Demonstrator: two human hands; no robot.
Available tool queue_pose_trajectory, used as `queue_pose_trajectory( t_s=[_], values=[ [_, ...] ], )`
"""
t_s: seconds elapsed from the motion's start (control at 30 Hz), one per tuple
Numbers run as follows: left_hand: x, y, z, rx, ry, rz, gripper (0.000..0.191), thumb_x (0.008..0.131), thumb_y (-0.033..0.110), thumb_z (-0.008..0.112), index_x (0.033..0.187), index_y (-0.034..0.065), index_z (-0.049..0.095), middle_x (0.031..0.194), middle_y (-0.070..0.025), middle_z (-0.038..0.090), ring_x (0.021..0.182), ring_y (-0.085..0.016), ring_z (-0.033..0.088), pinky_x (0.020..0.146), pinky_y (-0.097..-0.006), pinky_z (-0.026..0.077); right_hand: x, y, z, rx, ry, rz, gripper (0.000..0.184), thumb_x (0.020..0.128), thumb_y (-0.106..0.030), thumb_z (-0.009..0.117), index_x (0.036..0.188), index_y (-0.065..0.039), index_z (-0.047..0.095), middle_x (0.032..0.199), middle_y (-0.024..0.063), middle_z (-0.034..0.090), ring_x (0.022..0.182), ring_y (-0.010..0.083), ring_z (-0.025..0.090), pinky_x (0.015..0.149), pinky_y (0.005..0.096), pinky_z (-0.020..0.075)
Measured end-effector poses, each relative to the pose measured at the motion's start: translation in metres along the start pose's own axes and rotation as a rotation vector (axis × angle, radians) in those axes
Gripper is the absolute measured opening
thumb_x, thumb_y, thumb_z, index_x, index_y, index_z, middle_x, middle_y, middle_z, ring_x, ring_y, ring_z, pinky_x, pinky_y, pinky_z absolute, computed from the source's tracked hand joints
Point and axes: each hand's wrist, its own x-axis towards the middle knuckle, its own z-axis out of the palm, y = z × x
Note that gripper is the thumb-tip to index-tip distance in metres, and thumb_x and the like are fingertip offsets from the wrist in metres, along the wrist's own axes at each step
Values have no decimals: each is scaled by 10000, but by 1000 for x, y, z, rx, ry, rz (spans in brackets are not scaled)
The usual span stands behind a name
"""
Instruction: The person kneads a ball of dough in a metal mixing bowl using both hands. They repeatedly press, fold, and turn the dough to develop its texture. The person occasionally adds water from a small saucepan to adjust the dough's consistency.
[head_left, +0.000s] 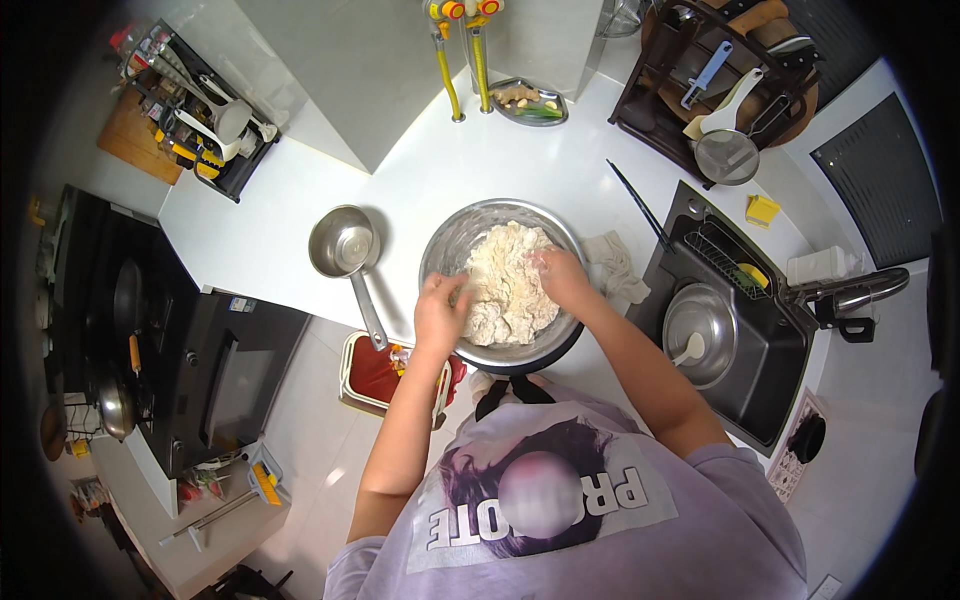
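Note:
Pale, shaggy flour dough (506, 289) lies in a wide stainless steel bowl (444, 247) at the counter's front edge. At the bowl's left rim is my left hand (442, 309), its fingers curled at the dough's left side. My right hand (559, 276) is inside the right part of the bowl, with its fingertips at the dough's edge. Whether either hand grips any dough is not plain. A metal saucepan (343, 244) with a long handle sits left of the bowl, and a crumpled white cloth (615, 266) lies to its right.
Black chopsticks (641, 204) rest by the dark sink (761, 375), which holds a metal bowl (701, 315) and a white spoon (691, 348). Behind are a plate with ginger (529, 118), yellow gas hoses (481, 71) and a utensil rack (667, 135). A red bin (371, 375) stands below left.

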Motion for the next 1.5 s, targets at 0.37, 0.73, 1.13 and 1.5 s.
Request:
queue_pose_trajectory(
  t_s=[0.37, 0.73, 1.13, 1.5],
  values=[
    [17, -73, 14, -201, 166, -379, 345, 820, 89, 654, 1140, -12, 578, 873, -106, 633, 711, -162, 578, 674, -275, 471, 54, -13, 5, 32, 59, -159, 356, 803, 82, 426, 1100, -13, 599, 1161, 161, 550, 1040, 336, 556, 902, 370, 448],
    [3, -36, 41, -641, 422, -528, 238, 850, -34, 552, 1084, -58, 588, 931, -108, 665, 832, -150, 610, 783, -265, 474, 81, -23, 21, -696, -122, -315, 384, 919, -228, 462, 1191, 28, 551, 1130, 189, 580, 1026, 333, 568, 929, 437, 418],
    [-3, -31, 60, -626, 566, -557, 245, 839, -31, 544, 1081, -46, 584, 923, -139, 661, 841, -209, 629, 800, -305, 478, 56, -61, -1, -711, -358, -553, 420, 820, -446, 564, 743, -52, 686, 907, 145, 614, 777, 292, 619, 724, 406, 463],
    [20, -49, 54, -544, 422, -461, 295, 762, -60, 516, 1050, -17, 562, 850, -142, 637, 755, -205, 618, 720, -286, 477, 88, -44, 41, -442, -138, -188, 350, 804, -389, 595, 911, -65, 671, 1039, 130, 587, 806, 286, 592, 737, 421, 473]
  ],
)
